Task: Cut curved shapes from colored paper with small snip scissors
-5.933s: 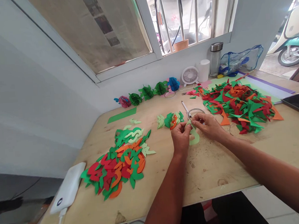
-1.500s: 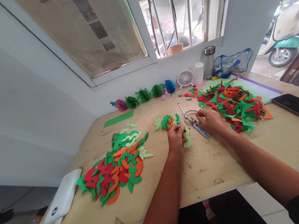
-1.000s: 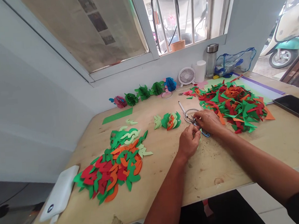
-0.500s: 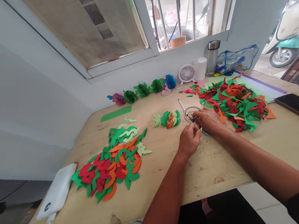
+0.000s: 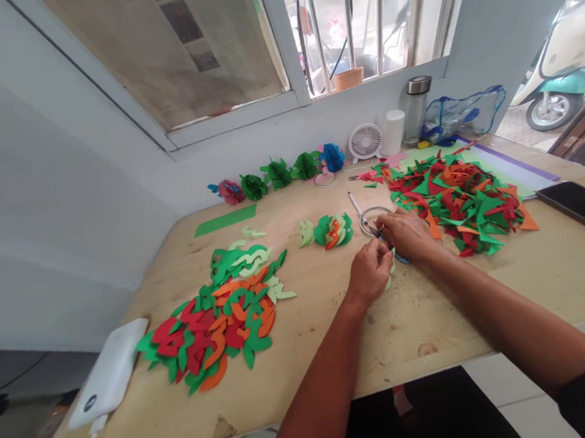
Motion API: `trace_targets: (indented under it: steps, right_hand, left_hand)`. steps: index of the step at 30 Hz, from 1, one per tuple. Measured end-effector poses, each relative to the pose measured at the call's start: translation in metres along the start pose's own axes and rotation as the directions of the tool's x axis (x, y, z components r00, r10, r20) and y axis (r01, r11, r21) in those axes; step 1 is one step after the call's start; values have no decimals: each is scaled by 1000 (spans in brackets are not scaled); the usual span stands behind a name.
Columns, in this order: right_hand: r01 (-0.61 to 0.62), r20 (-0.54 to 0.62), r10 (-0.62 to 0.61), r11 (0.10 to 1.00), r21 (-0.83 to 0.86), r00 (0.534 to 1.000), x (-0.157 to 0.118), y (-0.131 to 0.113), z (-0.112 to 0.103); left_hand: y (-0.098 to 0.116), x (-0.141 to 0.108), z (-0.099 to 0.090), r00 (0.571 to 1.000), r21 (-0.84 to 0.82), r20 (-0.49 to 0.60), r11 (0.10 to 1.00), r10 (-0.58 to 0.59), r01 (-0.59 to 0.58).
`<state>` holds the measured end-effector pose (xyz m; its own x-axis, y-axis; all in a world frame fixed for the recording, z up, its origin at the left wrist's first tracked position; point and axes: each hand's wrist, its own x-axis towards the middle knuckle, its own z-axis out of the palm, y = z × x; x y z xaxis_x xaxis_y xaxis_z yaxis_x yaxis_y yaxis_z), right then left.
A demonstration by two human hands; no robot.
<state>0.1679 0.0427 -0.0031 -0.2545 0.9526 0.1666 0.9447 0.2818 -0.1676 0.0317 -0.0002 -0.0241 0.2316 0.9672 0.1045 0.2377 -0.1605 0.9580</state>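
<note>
My left hand (image 5: 370,271) is closed on a pale green paper piece (image 5: 391,275), which shows below its fingertips. Touching or nearly touching it, my right hand (image 5: 408,234) has its fingers bent together over a small dark tool whose tip lies near a wire ring (image 5: 372,211); what exactly its fingers pinch is hidden. Blue handles (image 5: 401,259) show under the right hand. A white pen (image 5: 355,204) lies just beyond the fingers. To the left of the hands stand a folded green and orange paper piece (image 5: 334,231) and a pale green one (image 5: 305,233).
Cut paper shapes (image 5: 219,317) are heaped at the left, coloured scraps (image 5: 464,197) at the right. A power bank (image 5: 110,372) lies at the left edge, a phone (image 5: 579,207) at the right. Paper flowers, a small fan (image 5: 366,142) and a bottle (image 5: 418,113) line the wall.
The pale green paper under my left hand shows a little more. Both hands stay in nearly the same place, and the view has shifted slightly.
</note>
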Motion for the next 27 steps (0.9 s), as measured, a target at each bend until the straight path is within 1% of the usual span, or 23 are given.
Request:
trace_targets:
  steps: [4, 7, 10, 16, 22, 27]
  right_hand:
    - [-33, 22, 33, 999, 8, 999, 1, 0, 0]
    - [-81, 15, 81, 996, 20, 997, 1, -1, 0]
    - [-110, 4, 110, 993, 31, 994, 2, -1, 0]
    - [-55, -3, 55, 998, 1, 998, 1, 0, 1]
    - [-75, -46, 73, 997, -37, 996, -2, -4, 0]
    - [-64, -15, 63, 997, -48, 998, -1, -5, 0]
  left_hand:
    - [0, 0, -1, 999, 135, 31, 990, 27, -31]
    - [0, 0, -1, 998, 178, 32, 982, 55, -60]
    - [0, 1, -1, 998, 189, 27, 980, 61, -65]
    - [0, 1, 0, 998, 170, 30, 983, 64, -68]
    - [0, 1, 0, 998, 177, 35, 982, 59, -65]
    - [-1, 0, 0, 996, 202, 34, 976, 79, -84]
